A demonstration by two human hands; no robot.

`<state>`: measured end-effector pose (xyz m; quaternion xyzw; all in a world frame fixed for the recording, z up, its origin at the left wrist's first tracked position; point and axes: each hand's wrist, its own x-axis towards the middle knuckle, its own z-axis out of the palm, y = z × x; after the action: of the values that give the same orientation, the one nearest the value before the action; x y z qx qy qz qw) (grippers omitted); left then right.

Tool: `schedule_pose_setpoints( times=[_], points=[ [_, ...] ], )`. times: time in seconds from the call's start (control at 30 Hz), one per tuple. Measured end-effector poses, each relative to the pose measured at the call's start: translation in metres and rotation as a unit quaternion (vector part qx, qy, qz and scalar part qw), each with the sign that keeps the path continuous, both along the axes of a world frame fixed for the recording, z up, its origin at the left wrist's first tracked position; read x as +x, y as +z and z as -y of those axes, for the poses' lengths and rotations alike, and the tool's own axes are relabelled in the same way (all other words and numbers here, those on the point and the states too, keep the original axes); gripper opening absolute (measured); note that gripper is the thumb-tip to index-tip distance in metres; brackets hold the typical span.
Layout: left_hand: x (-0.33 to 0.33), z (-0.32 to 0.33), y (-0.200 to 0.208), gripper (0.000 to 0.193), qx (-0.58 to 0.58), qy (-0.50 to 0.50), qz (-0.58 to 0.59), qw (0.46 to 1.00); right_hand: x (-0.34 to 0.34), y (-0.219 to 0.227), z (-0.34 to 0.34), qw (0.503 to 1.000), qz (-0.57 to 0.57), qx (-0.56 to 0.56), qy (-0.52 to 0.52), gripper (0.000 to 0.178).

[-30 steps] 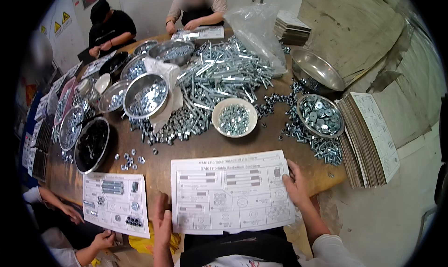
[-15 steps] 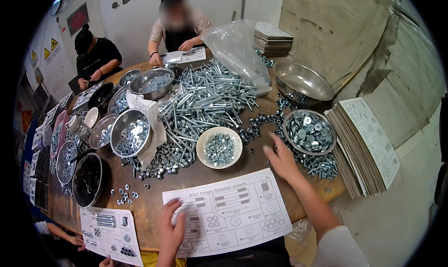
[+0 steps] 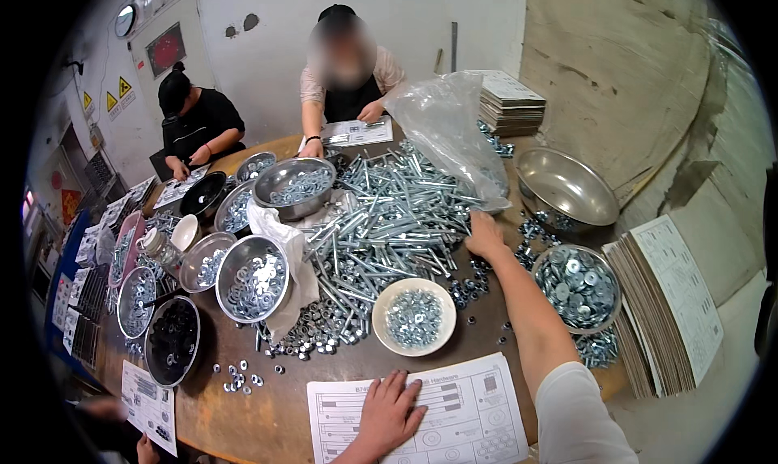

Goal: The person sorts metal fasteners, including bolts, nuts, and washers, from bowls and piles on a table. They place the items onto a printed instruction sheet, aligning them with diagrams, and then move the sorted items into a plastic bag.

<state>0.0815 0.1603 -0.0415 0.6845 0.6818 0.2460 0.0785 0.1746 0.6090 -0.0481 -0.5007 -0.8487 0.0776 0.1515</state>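
My left hand (image 3: 389,414) lies with spread fingers on a printed parts card (image 3: 478,399) at the table's near edge. My right arm stretches forward, and my right hand (image 3: 485,235) is at the right edge of a big heap of silver bolts (image 3: 389,200), just below a clear plastic bag (image 3: 446,124). Its fingertips point down into the heap and are mostly hidden, so I cannot see whether they hold anything. Between my arms and the heap stands a cream bowl (image 3: 414,317) of small metal parts. A steel bowl of washers (image 3: 575,290) sits right of my forearm.
Steel bowls of washers (image 3: 253,279) and a bowl of black parts (image 3: 173,341) crowd the left. Loose nuts (image 3: 237,377) lie before them. Stacked cards (image 3: 664,310) and a large steel bowl (image 3: 566,187) stand right. Two people (image 3: 348,83) work across the table; another person's hand (image 3: 146,449) shows lower left.
My right hand has reached forward from beside the washer bowl to the bolt heap. My left hand has come down flat onto the card. The whole view has shifted.
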Motion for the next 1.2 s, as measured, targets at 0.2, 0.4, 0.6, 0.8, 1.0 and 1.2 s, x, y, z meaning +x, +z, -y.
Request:
schedule_pose_setpoints(
  times=[0.2,0.4,0.6,0.8,1.0,1.2],
  points=[
    [-0.003,0.000,-0.001,0.050,-0.004,0.003,0.019,1.000,-0.016,0.003,-0.021,1.000,0.002,0.000,0.017,0.060],
    [-0.004,-0.001,-0.004,0.050,0.005,0.003,0.020,1.000,-0.017,0.010,-0.017,0.993,0.115,-0.001,-0.024,0.052],
    [-0.004,0.000,-0.003,0.048,0.012,-0.001,0.026,1.000,-0.009,0.017,0.008,0.990,0.133,0.004,-0.039,0.038],
    [-0.002,0.001,-0.004,0.048,0.033,-0.002,0.029,0.999,0.020,0.053,0.054,0.995,0.041,-0.013,-0.086,0.039],
    [-0.004,0.007,-0.009,0.049,0.055,0.013,0.015,0.998,0.047,0.077,0.127,0.981,-0.195,0.007,0.009,0.036],
    [0.007,0.024,0.006,0.025,0.152,-0.089,0.075,0.982,0.051,0.086,0.310,0.926,-0.190,-0.072,0.319,0.020]
  ],
)
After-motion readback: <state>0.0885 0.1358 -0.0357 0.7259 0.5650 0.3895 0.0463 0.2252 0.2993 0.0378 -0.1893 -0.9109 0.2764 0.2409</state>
